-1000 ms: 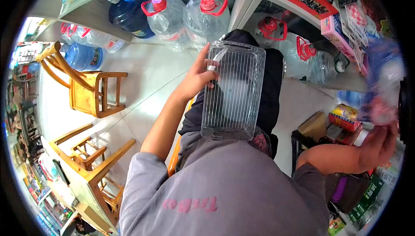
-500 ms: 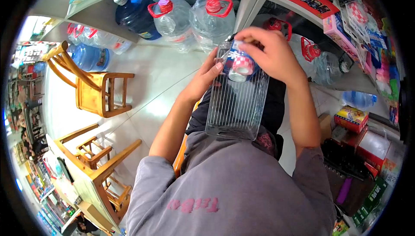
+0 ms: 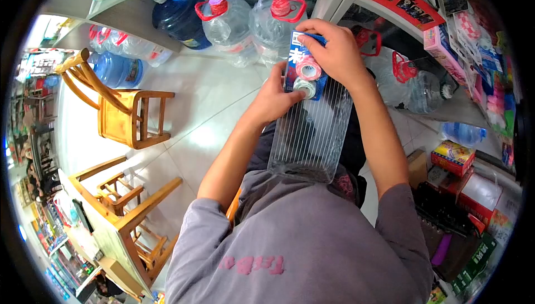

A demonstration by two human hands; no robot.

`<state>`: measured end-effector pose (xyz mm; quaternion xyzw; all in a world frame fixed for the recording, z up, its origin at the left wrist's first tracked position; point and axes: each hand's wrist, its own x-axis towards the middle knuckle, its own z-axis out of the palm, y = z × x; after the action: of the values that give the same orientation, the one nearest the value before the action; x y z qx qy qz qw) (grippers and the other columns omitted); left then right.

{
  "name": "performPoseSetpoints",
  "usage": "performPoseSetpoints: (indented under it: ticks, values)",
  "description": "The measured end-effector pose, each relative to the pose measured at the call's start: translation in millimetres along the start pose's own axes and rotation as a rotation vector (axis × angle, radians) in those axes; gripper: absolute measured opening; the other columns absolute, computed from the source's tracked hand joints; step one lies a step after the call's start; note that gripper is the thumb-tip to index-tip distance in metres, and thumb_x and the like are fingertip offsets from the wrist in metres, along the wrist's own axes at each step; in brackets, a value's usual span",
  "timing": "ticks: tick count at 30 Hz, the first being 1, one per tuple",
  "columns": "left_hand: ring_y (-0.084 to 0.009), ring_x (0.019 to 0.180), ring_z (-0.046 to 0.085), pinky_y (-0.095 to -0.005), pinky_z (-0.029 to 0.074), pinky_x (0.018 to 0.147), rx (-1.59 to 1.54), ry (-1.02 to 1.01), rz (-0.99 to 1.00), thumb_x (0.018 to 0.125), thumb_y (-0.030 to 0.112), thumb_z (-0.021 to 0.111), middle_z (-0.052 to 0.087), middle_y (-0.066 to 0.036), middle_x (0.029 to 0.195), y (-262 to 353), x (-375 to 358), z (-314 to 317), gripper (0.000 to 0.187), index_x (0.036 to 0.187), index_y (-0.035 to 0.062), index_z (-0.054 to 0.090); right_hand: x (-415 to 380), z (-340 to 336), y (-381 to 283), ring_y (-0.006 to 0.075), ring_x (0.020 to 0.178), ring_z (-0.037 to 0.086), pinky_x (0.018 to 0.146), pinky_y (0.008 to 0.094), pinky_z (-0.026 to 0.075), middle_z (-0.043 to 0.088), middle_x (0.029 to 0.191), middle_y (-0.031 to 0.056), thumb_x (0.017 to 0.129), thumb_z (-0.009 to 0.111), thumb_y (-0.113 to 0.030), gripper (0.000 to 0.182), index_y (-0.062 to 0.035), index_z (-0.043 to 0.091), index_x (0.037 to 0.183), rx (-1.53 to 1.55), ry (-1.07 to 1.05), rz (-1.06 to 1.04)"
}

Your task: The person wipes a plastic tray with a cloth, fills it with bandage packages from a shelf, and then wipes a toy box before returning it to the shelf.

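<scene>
A blue card pack with a pink-and-white roll and a pale green roll on its front is held up over the far end of a clear ribbed plastic tray. My right hand pinches the pack's upper edge between thumb and fingers. With its thumb on the pale green roll, my left hand closes on the pack's lower left side; some of its fingers are hidden behind the pack. The tray lies across my lap.
Large water bottles with red handles and a dark blue bottle stand on the floor under the shelves ahead. Wooden chairs are at the left. Boxes and a black item lie on the right, below a shelf of packaged goods.
The pack has moved slightly left and tilted, so its front shows more fully. My left hand has shifted from the tray's edge onto the pack, thumb over the lower roll.
</scene>
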<state>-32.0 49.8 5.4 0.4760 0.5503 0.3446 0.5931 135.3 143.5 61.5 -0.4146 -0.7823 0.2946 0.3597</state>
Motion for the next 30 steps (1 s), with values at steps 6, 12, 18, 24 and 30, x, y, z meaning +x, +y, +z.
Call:
performPoseSetpoints:
  ticks: [6, 12, 18, 24, 30]
  values:
    - [-0.0242, 0.112, 0.062, -0.0341, 0.056, 0.087, -0.183, -0.005, -0.079, 0.087, -0.007, 0.066, 0.056, -0.017, 0.138, -1.8, 2.7, 8.8, 0.082, 0.157, 0.0075, 0.026, -24.0, -66.1, -56.0, 0.0331, 0.108, 0.065, 0.094, 0.0431, 0.050, 0.068, 0.121, 0.0159, 0.083, 0.076, -0.013, 0.029, -0.0027, 0.071, 0.109, -0.354, 0.108, -0.201]
    - [-0.0180, 0.101, 0.063, -0.0286, 0.049, 0.077, -0.144, -0.033, -0.017, 0.086, -0.007, 0.065, 0.063, -0.010, 0.124, -17.3, 6.0, 6.3, 0.079, 0.156, 0.0061, 0.029, -57.7, -163.8, -87.1, 0.0274, 0.092, 0.070, 0.081, 0.0365, 0.055, 0.073, 0.104, 0.0126, 0.083, 0.075, -0.005, 0.022, -0.0019, 0.072, 0.105, -0.378, 0.373, -0.167]
    - [-0.0165, 0.096, 0.063, -0.0276, 0.051, 0.076, -0.175, -0.041, -0.101, 0.086, -0.004, 0.067, 0.062, -0.013, 0.128, 1.9, -7.5, 6.7, 0.084, 0.158, 0.0031, 0.025, -76.8, -262.2, -69.4, 0.0104, 0.070, 0.065, 0.062, 0.0261, 0.052, 0.071, 0.078, 0.0058, 0.089, 0.076, -0.016, 0.021, -0.0018, 0.071, 0.104, -0.464, 0.880, 0.368]
    - [-0.0149, 0.089, 0.061, -0.0259, 0.048, 0.067, -0.172, -0.013, -0.073, 0.085, -0.001, 0.070, 0.060, -0.014, 0.131, -10.0, -6.9, 7.1, 0.088, 0.159, 0.0051, 0.023, -67.5, -247.5, -54.4, 0.0107, 0.063, 0.059, 0.059, 0.0291, 0.048, 0.066, 0.070, 0.0036, 0.088, 0.080, -0.027, 0.038, -0.0043, 0.069, 0.117, -0.478, 0.703, 0.406]
    - [-0.0194, 0.106, 0.061, -0.0303, 0.050, 0.079, -0.237, -0.025, -0.053, 0.086, 0.000, 0.067, 0.060, -0.011, 0.134, -6.5, -13.3, 10.4, 0.091, 0.163, 0.0113, 0.020, -66.6, -254.3, -6.6, 0.0063, 0.064, 0.061, 0.056, 0.0237, 0.047, 0.073, 0.078, 0.0019, 0.094, 0.072, -0.022, 0.022, -0.0094, 0.075, 0.111, -0.416, 0.874, 0.245]
